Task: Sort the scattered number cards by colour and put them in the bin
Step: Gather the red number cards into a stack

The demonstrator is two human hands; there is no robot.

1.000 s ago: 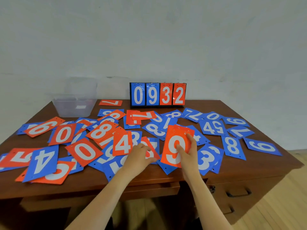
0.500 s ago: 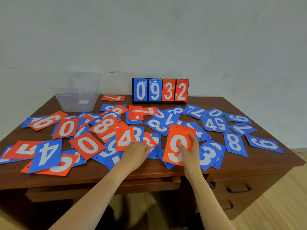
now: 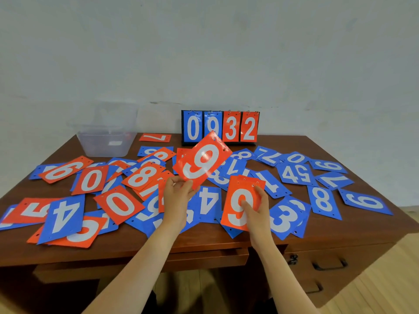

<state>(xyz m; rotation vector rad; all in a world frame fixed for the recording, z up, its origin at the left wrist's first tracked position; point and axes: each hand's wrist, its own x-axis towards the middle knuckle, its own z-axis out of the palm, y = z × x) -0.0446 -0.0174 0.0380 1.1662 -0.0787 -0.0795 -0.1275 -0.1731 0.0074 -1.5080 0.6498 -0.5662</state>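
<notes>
Red first, likely for one-colour pile. Pinches 9 card (image 3: pixel 203 162) in left hand (image 3: pixel 179 192) before scoreboard (image 3: pixel 220 126); grips red stack (image 3: pixel 231 200) in right hand (image 3: pixel 257 214).

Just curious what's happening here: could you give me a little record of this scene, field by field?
Left hand: pinches a red 9 card, raised above the desk
Right hand: holds a stack of red cards near the front edge
Bin: clear plastic, far-left corner of the desk
Loose cards: red and blue, mixed across the desk
Scoreboard: upright at the back, reads 0932
</notes>
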